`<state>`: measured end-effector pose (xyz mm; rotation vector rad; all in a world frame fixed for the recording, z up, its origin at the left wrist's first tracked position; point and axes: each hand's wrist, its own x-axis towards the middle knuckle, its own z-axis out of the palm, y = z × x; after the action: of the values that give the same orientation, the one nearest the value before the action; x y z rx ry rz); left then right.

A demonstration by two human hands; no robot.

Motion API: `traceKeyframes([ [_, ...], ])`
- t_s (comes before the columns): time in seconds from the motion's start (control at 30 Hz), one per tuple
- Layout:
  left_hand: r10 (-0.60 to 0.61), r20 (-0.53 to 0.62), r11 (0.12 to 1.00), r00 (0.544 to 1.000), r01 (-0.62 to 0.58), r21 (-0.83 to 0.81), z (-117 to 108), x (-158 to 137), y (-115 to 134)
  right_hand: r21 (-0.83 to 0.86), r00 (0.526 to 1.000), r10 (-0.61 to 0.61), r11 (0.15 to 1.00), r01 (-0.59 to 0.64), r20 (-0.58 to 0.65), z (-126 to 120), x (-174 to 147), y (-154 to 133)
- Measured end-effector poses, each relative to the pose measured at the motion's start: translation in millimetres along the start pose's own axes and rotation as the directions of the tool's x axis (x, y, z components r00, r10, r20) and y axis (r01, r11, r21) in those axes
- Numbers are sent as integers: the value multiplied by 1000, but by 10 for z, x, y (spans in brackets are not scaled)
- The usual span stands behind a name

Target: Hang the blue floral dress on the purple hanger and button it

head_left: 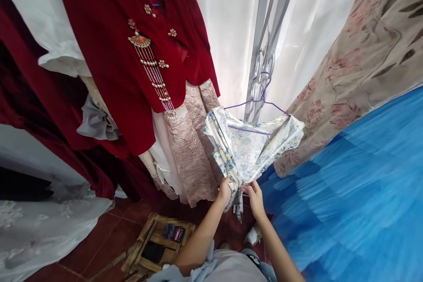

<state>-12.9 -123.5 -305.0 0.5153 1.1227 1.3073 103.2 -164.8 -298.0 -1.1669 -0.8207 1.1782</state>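
A white floral blouse [253, 154] with blue and yellow print hangs before me on a thin purple hanger [263, 97]. The hanger's hook catches on a white ring of a grey metal rack [267, 22]. My left hand [225, 191] is closed round the gathered cloth at the blouse's lower left front. On the right side of the same gather, my right hand [254, 191] pinches the fabric between thumb and fingers. Between the two hands a bunched, knot-like end of the cloth hangs down. The fingertips are partly hidden by the fabric.
To the left hangs a dark red jacket [115, 53] with beaded ornaments over a pink textured skirt [194, 154]. A beige floral garment [346, 83] and a blue cloth [357, 185] fill the right. Below stands a wooden stool [158, 224] with a phone on it.
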Motion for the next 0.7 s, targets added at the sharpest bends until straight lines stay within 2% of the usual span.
traceKeyframes([
  [0.07, -16, 43, 998, 999, 19, -63, 18, -11, 17, 30, 999, 39, 999, -39, -14, 21, 10, 41],
  [0.2, -19, 119, 985, 993, 39, -166, -12, -106, 86, -107, 994, 105, 989, -105, 1, 32, 37, 119],
  [0.27, 27, 178, 993, 984, -6, -120, -53, -178, 108, -150, 995, 102, 984, -98, 21, 27, 49, 159],
  [0.37, 88, 280, 994, 956, -102, 35, -110, -259, 96, -194, 994, 101, 977, -90, 49, 29, 65, 226],
  [0.47, 144, 198, 966, 970, -181, 183, -150, -250, 39, -248, 989, 118, 964, -92, 93, 40, 68, 289],
  [0.57, 194, 114, 944, 974, -217, 248, -194, -180, -32, -299, 982, 125, 951, -78, 142, 38, 46, 328],
  [0.7, 118, 116, 968, 986, -140, 207, -263, -132, -128, -356, 975, 123, 933, -49, 188, 20, -3, 362],
])
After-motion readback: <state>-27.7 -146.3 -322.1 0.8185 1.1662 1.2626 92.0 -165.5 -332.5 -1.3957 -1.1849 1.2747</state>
